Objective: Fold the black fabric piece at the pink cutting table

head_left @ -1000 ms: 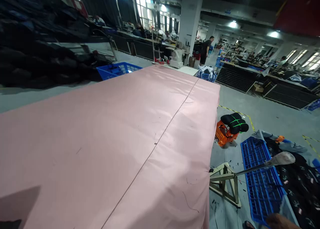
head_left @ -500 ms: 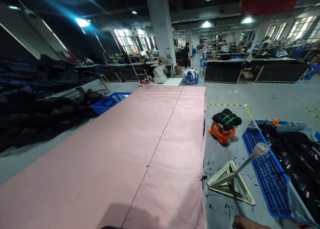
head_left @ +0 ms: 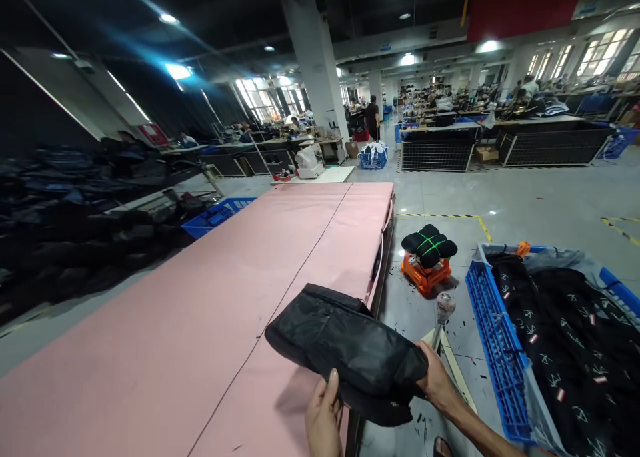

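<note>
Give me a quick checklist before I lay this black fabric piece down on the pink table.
1. Both hands on the black fabric piece: ok, left hand and right hand grip its near edge.
2. Pink table bare where the piece hangs: ok.
3. Piece fully over the table: not ok, its right end overhangs the edge.
4. Piece flat: not ok, bunched and folded.
5. Floor stand beside the right hand: cannot tell if apart.

Both hands, L & R, grip black garment over pink table.
</note>
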Motion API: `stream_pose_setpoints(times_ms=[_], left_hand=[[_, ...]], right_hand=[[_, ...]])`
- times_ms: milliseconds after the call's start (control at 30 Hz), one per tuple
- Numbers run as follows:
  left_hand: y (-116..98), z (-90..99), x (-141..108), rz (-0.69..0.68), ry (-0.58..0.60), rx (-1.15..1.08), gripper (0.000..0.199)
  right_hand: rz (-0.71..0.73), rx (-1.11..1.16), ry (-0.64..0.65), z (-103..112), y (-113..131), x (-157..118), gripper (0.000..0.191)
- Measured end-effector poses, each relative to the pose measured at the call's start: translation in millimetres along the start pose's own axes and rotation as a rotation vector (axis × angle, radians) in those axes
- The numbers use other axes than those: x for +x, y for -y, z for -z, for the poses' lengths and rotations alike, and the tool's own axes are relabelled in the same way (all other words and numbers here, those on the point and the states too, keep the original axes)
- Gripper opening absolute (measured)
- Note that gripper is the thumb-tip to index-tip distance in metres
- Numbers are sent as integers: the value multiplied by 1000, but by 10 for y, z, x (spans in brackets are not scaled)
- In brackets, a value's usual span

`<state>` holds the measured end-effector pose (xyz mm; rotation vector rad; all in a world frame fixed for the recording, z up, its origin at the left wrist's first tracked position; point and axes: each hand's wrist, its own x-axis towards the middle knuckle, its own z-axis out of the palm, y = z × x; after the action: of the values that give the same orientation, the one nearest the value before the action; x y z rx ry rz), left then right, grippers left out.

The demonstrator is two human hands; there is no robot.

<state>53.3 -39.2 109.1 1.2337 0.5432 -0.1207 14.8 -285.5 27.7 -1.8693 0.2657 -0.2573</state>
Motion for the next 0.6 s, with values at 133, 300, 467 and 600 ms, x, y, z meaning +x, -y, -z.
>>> stream_pose_setpoints(times_ms=[133,300,467,600], left_hand=[[-282,-382,-321,-149,-174,-47,30],[-286,-292,-312,-221,-336,21,42],[9,306,61,-387,-304,451,63],[235,736,285,-548,-340,728,63]], right_hand=[[230,-51,-36,553,581,268,31],[392,-292,77,345,1087,510,17],[350,-507,299,-348,1214,686,22],[376,-589,345,-657,1306,783,31]])
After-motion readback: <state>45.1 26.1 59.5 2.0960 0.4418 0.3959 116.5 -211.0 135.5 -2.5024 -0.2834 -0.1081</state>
